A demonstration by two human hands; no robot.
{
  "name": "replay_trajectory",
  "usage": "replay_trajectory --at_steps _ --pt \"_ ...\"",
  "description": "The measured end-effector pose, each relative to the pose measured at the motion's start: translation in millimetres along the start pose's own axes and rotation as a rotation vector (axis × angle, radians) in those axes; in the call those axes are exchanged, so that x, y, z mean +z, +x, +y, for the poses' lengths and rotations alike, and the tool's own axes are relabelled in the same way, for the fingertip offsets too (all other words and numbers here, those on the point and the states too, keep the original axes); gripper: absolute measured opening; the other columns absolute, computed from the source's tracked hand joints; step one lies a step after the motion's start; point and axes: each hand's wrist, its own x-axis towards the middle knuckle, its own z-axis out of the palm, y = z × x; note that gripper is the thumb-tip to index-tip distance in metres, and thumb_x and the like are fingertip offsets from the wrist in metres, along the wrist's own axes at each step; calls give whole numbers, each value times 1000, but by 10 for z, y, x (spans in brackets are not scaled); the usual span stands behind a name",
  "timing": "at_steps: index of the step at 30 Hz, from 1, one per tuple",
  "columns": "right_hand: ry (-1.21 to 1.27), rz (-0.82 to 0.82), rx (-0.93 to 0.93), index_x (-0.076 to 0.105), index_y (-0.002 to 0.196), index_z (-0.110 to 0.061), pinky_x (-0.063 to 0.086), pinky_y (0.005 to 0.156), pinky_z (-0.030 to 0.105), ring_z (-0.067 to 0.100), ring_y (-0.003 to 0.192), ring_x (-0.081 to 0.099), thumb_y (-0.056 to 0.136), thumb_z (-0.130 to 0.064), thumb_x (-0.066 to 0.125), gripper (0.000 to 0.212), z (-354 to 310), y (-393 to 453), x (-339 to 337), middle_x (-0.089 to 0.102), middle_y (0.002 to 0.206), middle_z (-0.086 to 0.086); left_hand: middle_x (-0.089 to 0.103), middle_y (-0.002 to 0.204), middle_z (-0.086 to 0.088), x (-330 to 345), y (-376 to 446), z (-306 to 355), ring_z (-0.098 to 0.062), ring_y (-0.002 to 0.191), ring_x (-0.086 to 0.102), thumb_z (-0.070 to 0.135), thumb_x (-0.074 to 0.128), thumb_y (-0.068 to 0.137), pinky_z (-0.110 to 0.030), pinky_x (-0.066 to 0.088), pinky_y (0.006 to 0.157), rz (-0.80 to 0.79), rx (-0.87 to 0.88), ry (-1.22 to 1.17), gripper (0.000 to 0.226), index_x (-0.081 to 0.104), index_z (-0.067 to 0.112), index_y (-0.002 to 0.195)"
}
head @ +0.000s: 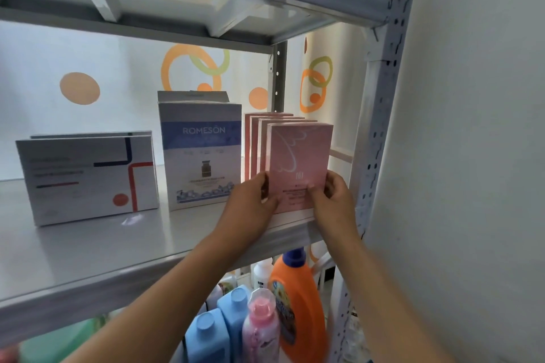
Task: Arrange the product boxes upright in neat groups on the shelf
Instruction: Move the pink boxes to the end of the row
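1. While both hands work at the grey metal shelf (88, 247), the front pink cardboard box (299, 156) stands upright at its right end, near the front edge.
2. Left hand (250, 206) grips its left edge, fingers curled round it.
3. Right hand (333, 197) pinches the lower right edge.
4. Four more pink boxes (259, 138) line up behind.
5. Blue-and-white ROMESON box (200, 153) stands just left; white box with red and navy lines (85, 177) further left.

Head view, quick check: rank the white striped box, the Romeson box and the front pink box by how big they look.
1. white striped box, widest face
2. Romeson box, close behind; too near to rank firmly
3. front pink box, smallest, held by both hands
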Motion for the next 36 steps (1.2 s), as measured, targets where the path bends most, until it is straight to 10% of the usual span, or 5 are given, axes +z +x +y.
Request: replay_trajectory --at_steps 24,32,36 --pt "-63 -10 41 43 127 -33 40 73 9 3 99 55 96 -27 59 35 -37 -211 -34 55 108 -23 59 125 -4 -22 -275 16 -19 110 54 34 45 100 -29 45 90 178 -4 342 40 46 15 135" --pt "-288 29 -10 19 146 -35 45 103 54 23 132 45 85 -37 59 73 84 -692 214 42 145 -5 43 147 1 -351 -693 -93 -18 131 41 36 43 99 -31 39 106 109 30 456 51 29 21 146" --pt "-258 84 33 44 115 -29 51 88 36 20 105 61 87 -38 61 34 -151 -563 291 60 110 -3 38 150 1 -496 -809 -79 -18 131 40 38 38 102 -34 39 106 -11 47 436 54 20 22 150"
